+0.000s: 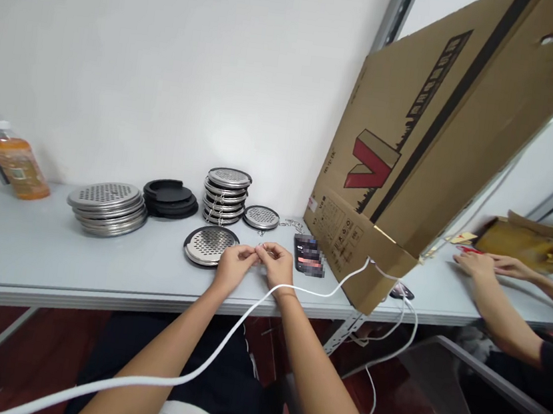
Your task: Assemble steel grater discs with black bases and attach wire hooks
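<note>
My left hand [235, 266] and my right hand [274, 265] meet over the front of the table, fingertips pinched together. Something small and thin, perhaps metal, is between them, too small to make out. Just left of my left hand lies a round perforated metal disc [208, 246] with a black rim. Beyond my hands is a smaller-looking perforated disc [261, 217], also black-rimmed. Beside it stands a stack of rimmed discs [226, 194] with thin chains hanging down its front. A little heap of thin metal chain pieces [293, 224] lies near the box.
Farther left are a stack of bare metal discs [107, 210], black rims [169, 199] and an orange bottle [20, 162]. A phone [307, 254] lies right of my hands, before a tall cardboard box [388, 160]. A white cable [219, 348] crosses my forearms. Another person's hands [486, 264] work at far right.
</note>
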Demonstrator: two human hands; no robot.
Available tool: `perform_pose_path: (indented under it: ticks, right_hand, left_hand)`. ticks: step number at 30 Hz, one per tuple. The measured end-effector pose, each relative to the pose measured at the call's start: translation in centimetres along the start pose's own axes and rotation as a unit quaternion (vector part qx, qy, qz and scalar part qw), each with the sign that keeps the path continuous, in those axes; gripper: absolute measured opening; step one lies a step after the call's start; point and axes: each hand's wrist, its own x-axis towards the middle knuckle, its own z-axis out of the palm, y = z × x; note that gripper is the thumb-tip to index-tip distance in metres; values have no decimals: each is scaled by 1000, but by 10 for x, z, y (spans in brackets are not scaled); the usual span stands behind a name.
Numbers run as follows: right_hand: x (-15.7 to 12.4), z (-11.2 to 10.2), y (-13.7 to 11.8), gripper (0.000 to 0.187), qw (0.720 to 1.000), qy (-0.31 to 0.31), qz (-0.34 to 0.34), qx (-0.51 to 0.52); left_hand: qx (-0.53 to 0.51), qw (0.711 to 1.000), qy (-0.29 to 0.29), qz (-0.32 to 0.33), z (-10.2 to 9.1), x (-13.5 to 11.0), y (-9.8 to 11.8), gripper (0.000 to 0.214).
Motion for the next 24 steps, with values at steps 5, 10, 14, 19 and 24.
perform_pose_path:
  ticks: [5,10,14,19,24]
  right_hand:
    - [4,-4,7,30,998,-15,38,41]
    - [6,-6,12,33,998,-3,51,48]
    - [7,-7,14,35,997,25,56,47]
    - [8,-8,18,35,997,23,49,52]
    - [8,-8,19,37,999,17,47,18]
  left_hand:
    - [-35,999,17,-7,1,1,-4,19]
    - [-69,997,31,-27,3,4,-12,24]
    - [-112,992,24,-52,4,3,-11,26]
    - [-126,988,35,-85,6,2,-5,23]
    - [-119,988,36,-88,6,1,-2,19]
